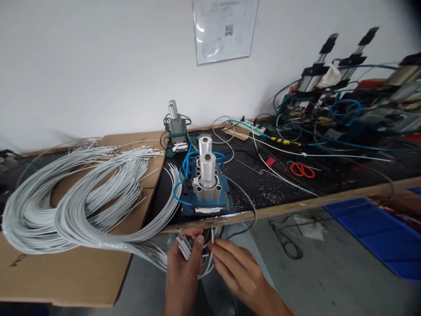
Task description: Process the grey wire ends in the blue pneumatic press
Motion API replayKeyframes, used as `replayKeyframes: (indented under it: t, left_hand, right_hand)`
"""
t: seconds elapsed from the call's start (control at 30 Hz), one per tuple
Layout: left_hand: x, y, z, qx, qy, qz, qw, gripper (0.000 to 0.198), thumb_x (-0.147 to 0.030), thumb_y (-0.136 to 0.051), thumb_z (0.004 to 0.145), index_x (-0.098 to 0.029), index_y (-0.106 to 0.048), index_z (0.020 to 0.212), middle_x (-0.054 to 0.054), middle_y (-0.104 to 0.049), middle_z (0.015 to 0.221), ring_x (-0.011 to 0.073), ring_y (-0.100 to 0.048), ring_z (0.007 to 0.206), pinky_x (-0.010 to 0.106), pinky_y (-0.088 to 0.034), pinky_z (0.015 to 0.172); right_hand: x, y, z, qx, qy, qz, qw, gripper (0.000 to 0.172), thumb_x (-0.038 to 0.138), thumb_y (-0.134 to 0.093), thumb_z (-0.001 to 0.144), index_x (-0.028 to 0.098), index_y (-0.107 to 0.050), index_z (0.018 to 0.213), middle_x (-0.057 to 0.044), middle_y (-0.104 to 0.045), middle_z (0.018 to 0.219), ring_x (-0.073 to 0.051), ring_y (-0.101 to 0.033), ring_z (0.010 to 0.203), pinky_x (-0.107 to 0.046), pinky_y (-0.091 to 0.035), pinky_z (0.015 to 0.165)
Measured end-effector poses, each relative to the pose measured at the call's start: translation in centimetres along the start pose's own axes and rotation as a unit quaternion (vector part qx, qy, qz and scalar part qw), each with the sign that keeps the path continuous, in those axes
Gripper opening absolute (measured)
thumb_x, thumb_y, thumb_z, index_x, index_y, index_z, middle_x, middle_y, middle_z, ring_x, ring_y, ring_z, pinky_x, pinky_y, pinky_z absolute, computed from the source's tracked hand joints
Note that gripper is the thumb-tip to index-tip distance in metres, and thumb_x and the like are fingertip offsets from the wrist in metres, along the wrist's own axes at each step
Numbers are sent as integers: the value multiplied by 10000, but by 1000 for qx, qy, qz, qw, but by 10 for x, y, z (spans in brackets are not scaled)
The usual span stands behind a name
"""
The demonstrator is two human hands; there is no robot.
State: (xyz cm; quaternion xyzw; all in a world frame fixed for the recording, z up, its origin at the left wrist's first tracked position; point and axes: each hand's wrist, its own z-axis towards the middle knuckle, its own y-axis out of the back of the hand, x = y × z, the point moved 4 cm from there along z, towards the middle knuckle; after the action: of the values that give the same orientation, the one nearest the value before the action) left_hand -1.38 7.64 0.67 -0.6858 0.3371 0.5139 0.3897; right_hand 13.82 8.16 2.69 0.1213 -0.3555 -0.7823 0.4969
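Observation:
My left hand (184,259) is closed around a bunch of grey-white cables (183,245), their cut ends pointing up past the thumb. Beside it, my right hand (235,265) pinches one white cable (212,235) between thumb and fingers, its end upward. Both hands are just below the table's front edge. The cables run left from my hands into a large coiled bundle (75,215). Directly beyond my hands stands a pneumatic fixture (208,175) with two silver cylinders on a blue base and blue air hoses.
Cardboard (108,281) lies under the coils at left. A smaller pneumatic fixture (177,127) stands at the back. Orange-handled scissors (301,170), loose wires and a power strip (251,127) lie on the black tabletop (256,188). Blurred machines (315,77) crowd the right; a blue bin (371,237) sits lower right.

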Motion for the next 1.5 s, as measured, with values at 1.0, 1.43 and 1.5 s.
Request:
replayKeyframes:
  t: [1.0,1.43,1.5]
  left_hand:
    - [9,-8,-13,-30,19,-57,998,408,-535,-895,700,-174,-749,821,-69,-524,588,55,-358,471,157,-294,447]
    - [7,-8,-12,-19,8,-57,998,392,-523,-886,721,-169,-748,820,-68,-483,598,66,-328,493,178,-256,453]
    - [4,-8,-12,-26,17,-57,998,413,-538,-890,705,-172,-744,829,-71,-488,599,62,-332,477,180,-265,446]
  right_hand:
    - [-32,-31,-4,-72,-166,127,975,273,118,-547,1016,186,-703,1229,-112,-776,1053,-216,-780,963,-289,-657,826]
    - [-39,-40,6,-77,-200,141,967,298,100,-542,997,193,-707,1228,-121,-759,1068,-229,-768,980,-334,-652,874]
    - [-41,-40,7,-80,-202,140,966,304,105,-546,994,194,-704,1239,-120,-758,1068,-230,-768,985,-336,-650,882]
